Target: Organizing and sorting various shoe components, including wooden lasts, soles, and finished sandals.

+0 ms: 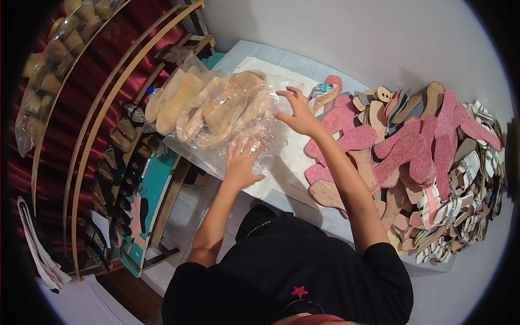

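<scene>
A clear plastic bag (273,116) lies on the table, with several tan, sole-shaped shoe forms (222,105) inside it. My left hand (242,162) rests at the bag's near edge, its fingers spread. At the bag's right side is my right hand (297,111), fingers apart and curved towards the plastic; whether the fingertips touch it I cannot tell. Neither hand grips anything. Under the bag lies a sheet of white paper (295,176).
Pink glittery insoles (401,157) and tan soles are heaped to the right, beside a pile of white sandals (460,200). On the left stand a wooden rack (89,114) and a teal board (154,187) with dark shoe parts. Another bag of forms (59,49) hangs at far left.
</scene>
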`<action>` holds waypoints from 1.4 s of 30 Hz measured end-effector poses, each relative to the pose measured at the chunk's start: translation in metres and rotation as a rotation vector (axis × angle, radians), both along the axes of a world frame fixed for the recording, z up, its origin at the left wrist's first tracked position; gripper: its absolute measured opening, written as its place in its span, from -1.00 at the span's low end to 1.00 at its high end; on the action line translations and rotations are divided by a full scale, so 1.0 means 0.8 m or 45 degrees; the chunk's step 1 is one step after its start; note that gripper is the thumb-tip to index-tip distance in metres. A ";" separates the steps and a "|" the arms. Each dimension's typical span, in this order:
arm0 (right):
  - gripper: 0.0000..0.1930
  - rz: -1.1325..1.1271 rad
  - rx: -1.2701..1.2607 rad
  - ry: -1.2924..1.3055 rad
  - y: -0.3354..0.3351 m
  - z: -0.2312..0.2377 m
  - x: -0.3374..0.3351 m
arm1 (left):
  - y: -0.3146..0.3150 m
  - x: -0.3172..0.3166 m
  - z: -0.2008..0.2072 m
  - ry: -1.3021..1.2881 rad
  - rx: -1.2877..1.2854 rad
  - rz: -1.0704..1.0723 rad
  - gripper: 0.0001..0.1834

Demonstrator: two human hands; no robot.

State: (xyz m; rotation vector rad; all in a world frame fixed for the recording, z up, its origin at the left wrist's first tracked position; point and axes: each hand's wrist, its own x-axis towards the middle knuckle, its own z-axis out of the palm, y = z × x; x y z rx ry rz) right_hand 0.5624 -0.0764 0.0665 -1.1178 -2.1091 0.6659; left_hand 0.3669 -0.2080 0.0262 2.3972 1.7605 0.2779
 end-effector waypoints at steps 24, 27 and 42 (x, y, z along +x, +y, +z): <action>-0.76 -0.933 -0.105 0.773 -0.119 -0.145 0.030 | 0.087 0.049 0.020 -0.310 0.379 -0.392 -0.56; -0.74 -1.076 -0.059 0.480 -0.190 -0.144 0.074 | 0.104 0.045 -0.019 -0.081 0.261 -0.319 -0.46; -0.34 -1.050 -0.009 -0.343 -0.262 -0.155 0.143 | 0.153 0.018 -0.057 -0.153 0.382 0.065 -0.41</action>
